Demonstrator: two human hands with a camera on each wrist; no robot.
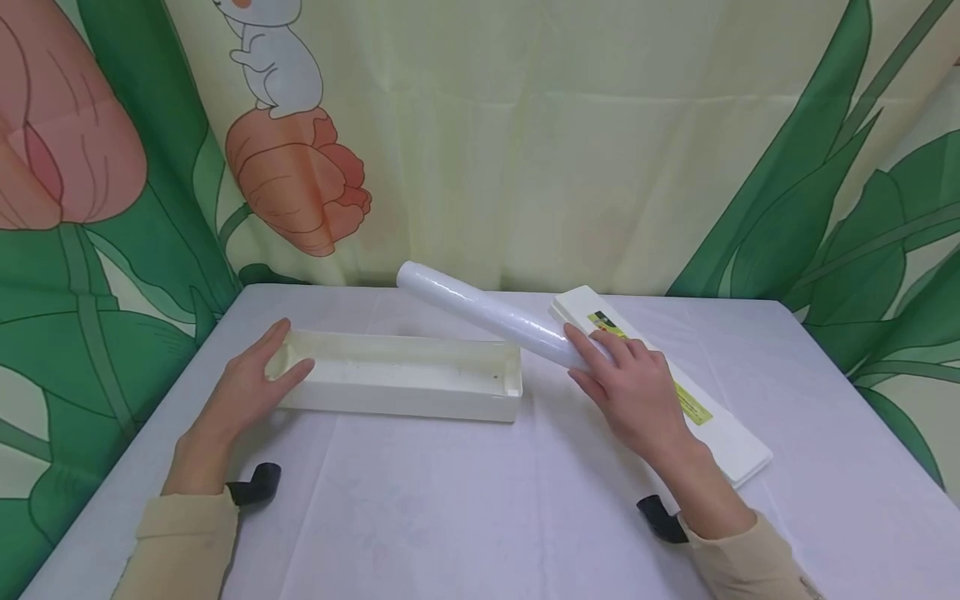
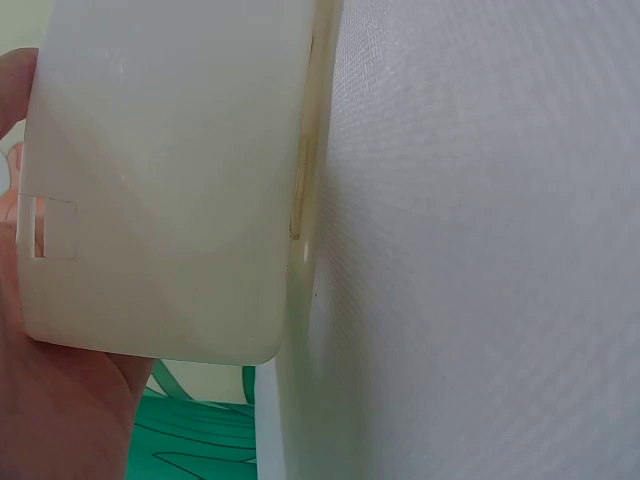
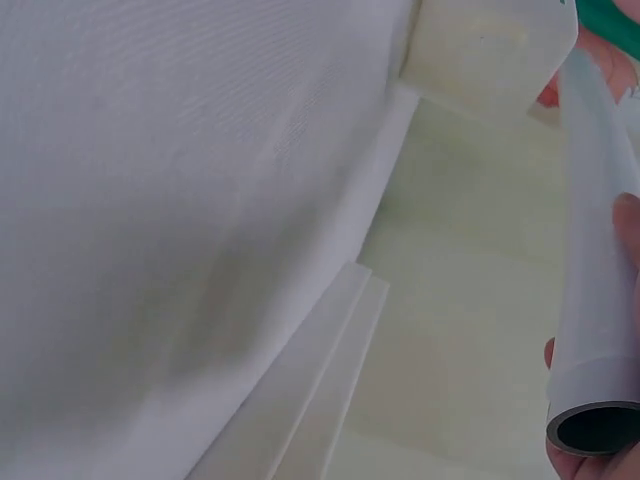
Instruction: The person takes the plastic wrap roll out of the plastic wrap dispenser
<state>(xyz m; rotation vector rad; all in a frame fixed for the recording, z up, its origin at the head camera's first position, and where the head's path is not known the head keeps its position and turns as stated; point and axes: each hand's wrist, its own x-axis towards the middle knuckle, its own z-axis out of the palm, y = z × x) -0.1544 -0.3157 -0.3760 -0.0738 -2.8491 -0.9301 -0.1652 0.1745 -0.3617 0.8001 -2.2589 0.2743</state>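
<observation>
My left hand [image 1: 243,387] holds the left end of a long white plastic box [image 1: 420,404], its thumb over the front rim and its fingers behind. That box is lidless and sits on the table; the left wrist view shows its end wall [image 2: 170,180] close up. Near its right end my right hand [image 1: 637,387] grips a roll of cling film [image 1: 480,310], held tilted above the table. The roll's hollow dark core [image 3: 600,428] shows in the right wrist view. Behind and beneath the right hand lies a flat white lid [image 1: 731,433] with a yellow-green label.
A white cloth covers the table [image 1: 420,508], whose far edge meets a curtain [image 1: 570,150] printed with plants and a rabbit. Black wrist-mounted pieces [image 1: 257,483] stick out beside both sleeves.
</observation>
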